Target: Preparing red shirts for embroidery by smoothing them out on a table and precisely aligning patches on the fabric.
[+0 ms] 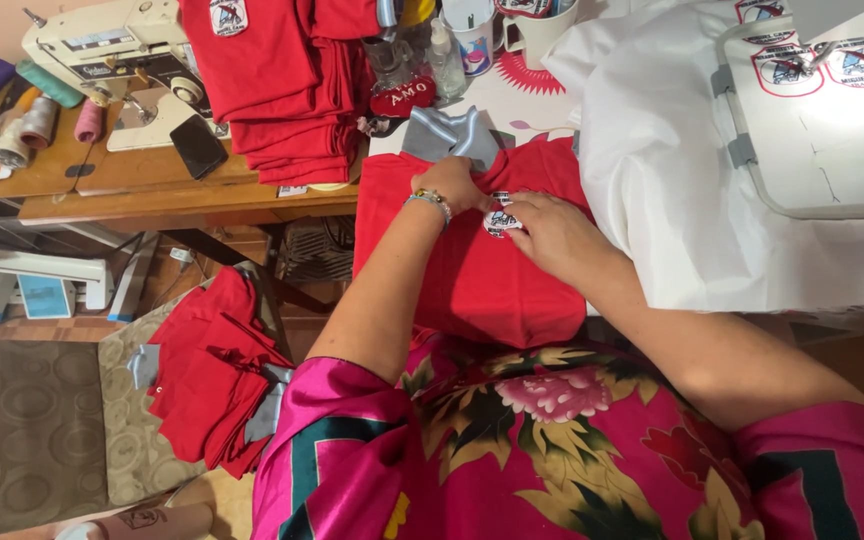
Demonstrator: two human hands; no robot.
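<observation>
Pressing down on the red shirt (pixel 472 280) spread across the table, my left hand (pixel 449 185) fists beside the round embroidered patch (pixel 499 215), while my right hand (pixel 552 232) pinches its edge, fingers closed, nearer of the two.

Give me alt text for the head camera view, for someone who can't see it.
Left hand and right hand press an embroidered patch onto a red shirt with a grey collar. Folded red shirts and a sewing machine sit behind.
</observation>
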